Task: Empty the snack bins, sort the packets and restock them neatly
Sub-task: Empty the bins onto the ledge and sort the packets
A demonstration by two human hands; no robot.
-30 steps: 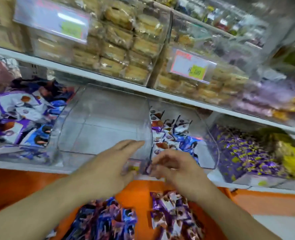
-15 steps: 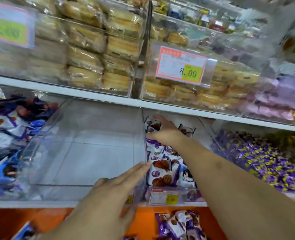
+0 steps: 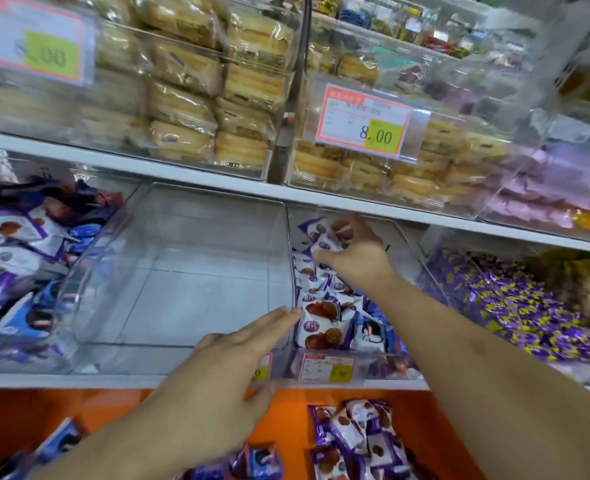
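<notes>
On the lower shelf point(image 3: 217, 379), a clear bin point(image 3: 182, 271) sits empty in the middle, and just to its right stands a second bin point(image 3: 404, 237) part-filled with purple-and-white snack packets point(image 3: 321, 323). The right hand point(image 3: 352, 251) reaches deep into that second bin, at its far end, fingers curled round a small packet point(image 3: 324, 242) held just above the row of packets below it. The left hand point(image 3: 224, 375) lies nearer, at the front edge where the two bins meet, fingers straight and flat, their tips touching the top of the dividing wall; it covers part of a price label point(image 3: 262, 368). A second label point(image 3: 328, 367) shows on the front of the right bin.

Below the shelf, on an orange ledge point(image 3: 286, 424), a loose pile of the same purple packets point(image 3: 355, 441) lies to the right, near the right forearm, and darker blue packets point(image 3: 259, 462) lie near the left wrist. To the far left, another bin point(image 3: 16, 258) holds mixed purple and blue packets; to the right are small purple-and-yellow sweets point(image 3: 515, 306), somewhat blurred. On the upper shelf point(image 3: 286, 194), clear bins hold wrapped pale cakes point(image 3: 200, 112), with a tag reading 8.00 point(image 3: 366, 123) on the right one.
</notes>
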